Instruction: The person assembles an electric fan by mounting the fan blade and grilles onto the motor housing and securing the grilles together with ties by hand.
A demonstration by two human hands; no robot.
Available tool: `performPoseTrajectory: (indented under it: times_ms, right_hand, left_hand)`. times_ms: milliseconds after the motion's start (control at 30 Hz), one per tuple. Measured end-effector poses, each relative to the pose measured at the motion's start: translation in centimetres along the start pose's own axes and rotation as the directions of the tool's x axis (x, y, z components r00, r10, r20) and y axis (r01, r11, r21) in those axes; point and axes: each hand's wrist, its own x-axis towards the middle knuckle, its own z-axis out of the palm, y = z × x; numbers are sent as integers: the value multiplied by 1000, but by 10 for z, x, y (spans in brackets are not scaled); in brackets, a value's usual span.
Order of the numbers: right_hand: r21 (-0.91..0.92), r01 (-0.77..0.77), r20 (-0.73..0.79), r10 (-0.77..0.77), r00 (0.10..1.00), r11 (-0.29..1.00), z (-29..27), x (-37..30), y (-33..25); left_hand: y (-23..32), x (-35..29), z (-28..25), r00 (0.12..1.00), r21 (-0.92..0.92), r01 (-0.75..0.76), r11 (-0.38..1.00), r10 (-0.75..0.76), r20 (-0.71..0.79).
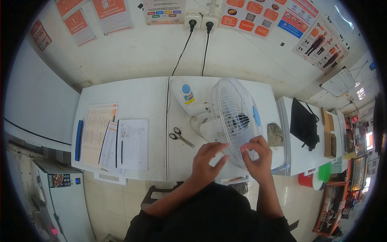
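A white desk fan lies on the table before me, its round wire grille (pixel 225 109) turned to the right with a blue centre cap. Its white base (pixel 187 99), with a blue round knob and a sticker, lies to the left. My left hand (pixel 207 161) is at the near edge of the grille, fingers curved and thumb apart from them. Beside it, my right hand (pixel 258 157) has thumb and forefinger pinched together at the grille's near right side; anything between them is too small to make out. Black-handled scissors (pixel 181 137) lie left of the fan, blades toward my left hand.
Papers (pixel 133 143) with a pen and a blue binder strip (pixel 79 140) cover the left table. A grey cloth (pixel 275 134) lies right of the fan. Farther right are a black bag (pixel 304 125) and a cardboard box (pixel 329 133). Two plugs (pixel 192 24) with cords hang behind.
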Motion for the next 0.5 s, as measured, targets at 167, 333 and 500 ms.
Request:
performPoseTrajectory:
  times_ms: [167,333,500]
  right_hand:
    - [9,74,118,-75,990,997,-14,-13,-18]
    - [19,118,191,-119,974,993,-14,-20,-13]
    - [241,-88,65,74,995,966,-9,-29,-19]
  left_hand:
    - [26,6,-8,964,-111,-14,994,43,262]
    - [19,-1,-1,920,-257,246,935,-142,365]
    - [7,-14,11,869,-561,489,668,-316,381]
